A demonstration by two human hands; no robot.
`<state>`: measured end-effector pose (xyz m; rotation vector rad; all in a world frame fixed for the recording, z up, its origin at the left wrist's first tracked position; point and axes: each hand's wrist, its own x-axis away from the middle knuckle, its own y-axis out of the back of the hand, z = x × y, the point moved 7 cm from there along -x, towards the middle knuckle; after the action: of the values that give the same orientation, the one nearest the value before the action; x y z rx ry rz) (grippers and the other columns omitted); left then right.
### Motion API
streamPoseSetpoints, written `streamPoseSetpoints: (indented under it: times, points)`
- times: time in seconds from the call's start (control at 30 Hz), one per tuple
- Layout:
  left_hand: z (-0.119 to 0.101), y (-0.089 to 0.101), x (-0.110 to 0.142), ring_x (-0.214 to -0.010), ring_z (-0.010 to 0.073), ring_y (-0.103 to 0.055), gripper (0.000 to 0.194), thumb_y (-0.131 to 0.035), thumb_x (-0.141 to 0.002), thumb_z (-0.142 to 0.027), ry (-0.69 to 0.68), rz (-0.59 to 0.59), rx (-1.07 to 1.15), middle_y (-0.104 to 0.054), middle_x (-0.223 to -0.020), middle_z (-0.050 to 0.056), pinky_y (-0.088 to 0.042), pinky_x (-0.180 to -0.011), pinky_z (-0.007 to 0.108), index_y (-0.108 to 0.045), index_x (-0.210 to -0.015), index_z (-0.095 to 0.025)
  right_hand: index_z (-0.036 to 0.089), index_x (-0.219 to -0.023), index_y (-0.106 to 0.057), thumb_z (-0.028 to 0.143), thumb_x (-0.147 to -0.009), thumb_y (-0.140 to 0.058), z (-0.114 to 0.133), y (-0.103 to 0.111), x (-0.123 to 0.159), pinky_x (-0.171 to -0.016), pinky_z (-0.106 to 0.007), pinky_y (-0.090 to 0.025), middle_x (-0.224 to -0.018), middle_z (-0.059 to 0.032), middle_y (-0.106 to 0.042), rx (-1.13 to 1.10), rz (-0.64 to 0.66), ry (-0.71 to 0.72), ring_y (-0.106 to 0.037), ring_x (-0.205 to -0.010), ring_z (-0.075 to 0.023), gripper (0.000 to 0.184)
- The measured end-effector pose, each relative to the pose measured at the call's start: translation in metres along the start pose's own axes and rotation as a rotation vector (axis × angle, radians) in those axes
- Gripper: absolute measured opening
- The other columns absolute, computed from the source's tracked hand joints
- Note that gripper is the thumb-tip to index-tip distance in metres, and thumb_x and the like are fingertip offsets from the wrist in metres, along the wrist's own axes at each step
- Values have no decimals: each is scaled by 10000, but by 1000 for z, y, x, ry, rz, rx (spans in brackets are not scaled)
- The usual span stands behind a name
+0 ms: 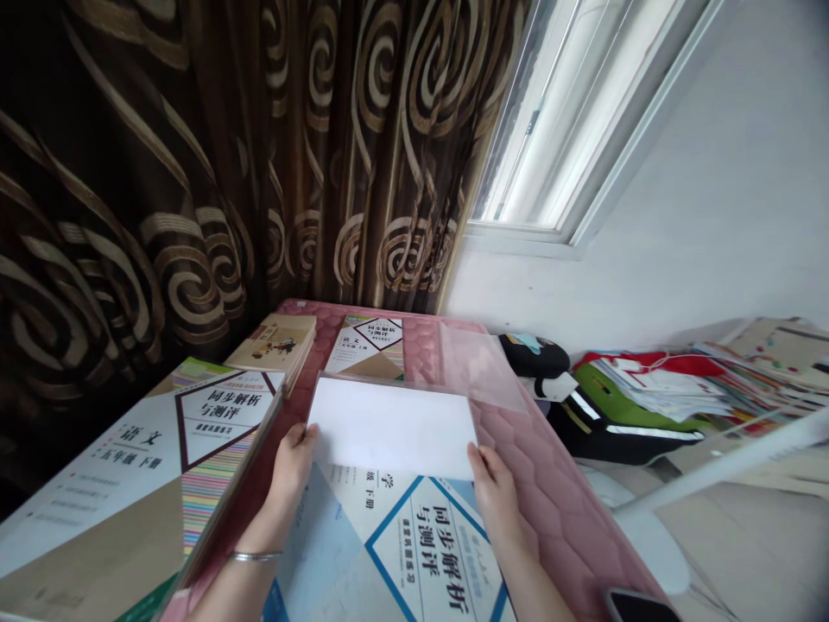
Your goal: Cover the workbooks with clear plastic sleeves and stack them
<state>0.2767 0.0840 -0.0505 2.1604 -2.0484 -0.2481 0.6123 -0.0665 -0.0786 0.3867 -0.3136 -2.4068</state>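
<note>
Both my hands hold a white rectangular sheet point(392, 428) by its two side edges. Its blank face is toward me, and I cannot tell whether it is loose paper or part of a book. My left hand point(296, 462), with a silver bangle on the wrist, pinches the left edge. The right edge is pinched by my right hand point(494, 479). Just below the sheet lies a blue and white workbook point(353, 540), its upper part covered. A translucent plastic sheet point(479, 363) lies beyond, beside another workbook point(369, 341) that is partly hidden.
At the left lies a large workbook point(123, 484), with a small stack of tan books point(275, 345) behind it. All rest on a pink quilted surface point(570, 510). A phone point(638, 607) is at the lower right. Bags and papers point(648, 389) are piled beyond the right edge.
</note>
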Motion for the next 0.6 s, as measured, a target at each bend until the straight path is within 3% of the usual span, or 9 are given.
streamPoseSetpoints:
  times: [0.17,0.33,0.6]
  points:
    - [2,-1,-1,-532,135,-397,469,-571,-637,-657,-35,-1,-21,-415,-520,-44,-293,-521,264,-482,-585,-199,215,-698,-587,719,-730,-521,-1,1,0,-534,-273,-402,-622,1,-602,-16,11,-22,-509,-586,-181,509]
    - [5,-2,-4,-643,182,-492,393,-580,-625,-586,7,21,27,-525,-617,-3,-364,-615,284,-524,-645,-197,225,-598,-529,733,-741,-489,2,2,-2,-522,-274,-381,-538,6,-546,75,-28,42,-482,-548,-173,529]
    - [8,-3,-2,-550,122,-358,402,-537,-678,-584,-36,8,-26,-374,-549,-53,-273,-530,253,-404,-581,-217,212,-682,-575,741,-734,-496,3,0,1,-524,-264,-384,-602,1,-589,-9,16,-2,-492,-575,-172,537]
